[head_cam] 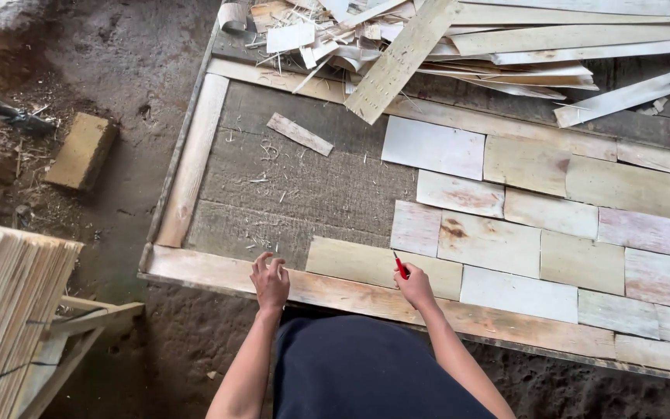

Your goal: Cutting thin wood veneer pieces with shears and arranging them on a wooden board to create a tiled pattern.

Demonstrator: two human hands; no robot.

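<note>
the right hand [416,285] is closed around a small red tool [401,267], probably a knife or cutter, though it is too small to tell which. its tip rests on the right end of a pale wood sheet [366,264] that lies flat along the near rail of the wooden frame [195,159]. the left hand [271,281] holds nothing; its fingers are curled and pressed down on that near rail, just left of the same sheet.

to the right of the sheet, many more thin wood sheets [552,225] are laid edge to edge in rows, covering the right part of the frame. the left part shows bare grey board [304,186] with one small loose strip [299,133] on it. at the far edge sits a heap of long strips and scraps [467,39]. on the dirt floor to the left lie a wood block [81,151] and, nearer, a stack of thin sheets [5,302] on a stand.
</note>
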